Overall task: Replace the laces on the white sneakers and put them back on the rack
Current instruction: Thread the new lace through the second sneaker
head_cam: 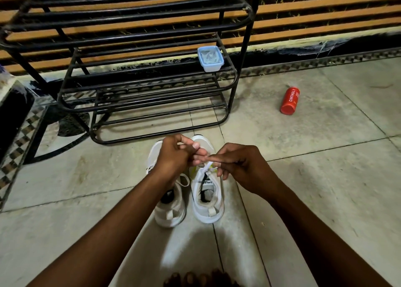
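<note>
White lace (205, 170) on the right sneaker (207, 191) — mid-frame, below the black rack (138, 69) — is pinched by both the left hand (175, 156) and right hand (240, 165), fingers curled. Pull both ends evenly — snug, not tight.

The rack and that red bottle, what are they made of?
The rack looks like painted black metal: thin, round, slightly shiny bars. The red bottle lying on the floor is probably plastic, smooth with printed white letters, though it could be metal.
</note>
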Available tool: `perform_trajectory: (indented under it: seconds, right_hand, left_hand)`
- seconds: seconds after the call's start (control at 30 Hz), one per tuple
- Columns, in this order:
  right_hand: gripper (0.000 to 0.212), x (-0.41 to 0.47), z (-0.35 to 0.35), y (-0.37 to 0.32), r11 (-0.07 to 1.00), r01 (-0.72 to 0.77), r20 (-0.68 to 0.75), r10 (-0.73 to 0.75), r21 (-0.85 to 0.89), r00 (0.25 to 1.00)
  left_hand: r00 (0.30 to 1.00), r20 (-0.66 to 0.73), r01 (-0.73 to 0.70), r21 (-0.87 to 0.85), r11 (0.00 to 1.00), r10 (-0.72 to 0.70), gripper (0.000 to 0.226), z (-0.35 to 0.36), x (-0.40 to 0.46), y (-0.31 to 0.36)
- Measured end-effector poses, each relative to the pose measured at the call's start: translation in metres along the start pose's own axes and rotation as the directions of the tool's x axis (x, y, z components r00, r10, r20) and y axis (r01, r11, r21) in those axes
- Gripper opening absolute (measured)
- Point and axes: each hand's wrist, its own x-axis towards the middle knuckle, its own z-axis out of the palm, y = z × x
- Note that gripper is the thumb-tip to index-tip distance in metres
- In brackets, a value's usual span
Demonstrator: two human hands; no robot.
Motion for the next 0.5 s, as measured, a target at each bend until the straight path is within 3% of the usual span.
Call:
perform_trajectory:
  seconds: [0.2, 0.27, 0.37, 0.5]
  right_hand:
    - [0.012, 0.016, 0.005, -0.012, 1.000, -0.010, -0.068, 0.010, -0.002, 0.998]
    - [0.010, 0.020, 0.006, -0.012, 0.987, 0.046, -0.130, -0.066, -0.152, 0.989]
    - [0.013, 0.023, 0.006, -0.006, 0.832, 0.134, -0.147, -0.250, -0.538, 0.957]
    - [0.011, 0.022, 0.009, 0.005, 0.793, 0.071, -0.183, -0.226, -0.605, 0.957]
  left_hand:
    - [0.985, 0.138, -0.129, 0.213, 0.969, 0.101, 0.010, 0.010, 0.000, -0.010]
    - [0.986, 0.144, -0.110, 0.194, 0.975, 0.082, 0.009, 0.012, -0.003, -0.008]
    - [0.977, 0.205, -0.081, 0.103, 0.991, 0.058, 0.011, 0.014, -0.006, -0.007]
    - [0.984, 0.171, -0.077, 0.178, 0.981, 0.047, 0.014, 0.016, -0.006, -0.011]
